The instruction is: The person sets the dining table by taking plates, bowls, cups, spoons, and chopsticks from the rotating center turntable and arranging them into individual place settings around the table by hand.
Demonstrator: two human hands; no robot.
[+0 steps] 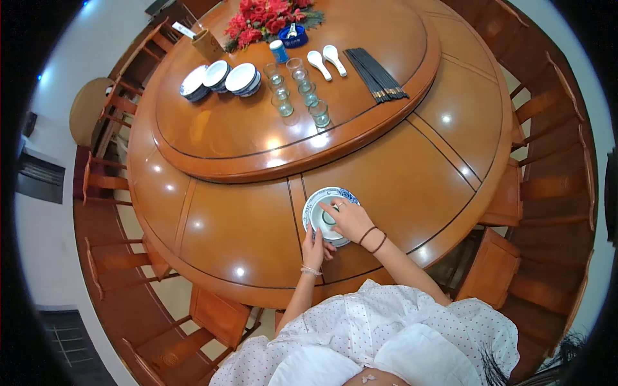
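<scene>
In front of me at the table's near side sits a white bowl on a plate with a blue pattern on its rim. My left hand grips the near left edge of the bowl, its thumb along the side and its other fingers curled below. Over the bowl, my right hand reaches in from the right. Its fingers close round a small clear glass, which is mostly covered by them. Two dark bands circle my right wrist, and a pale bracelet is on the left.
A raised turntable carries stacked dishes, several glasses, two white spoons, black chopsticks, a blue ashtray, a blue-capped container, a brown holder and red flowers. Wooden chairs ring the table.
</scene>
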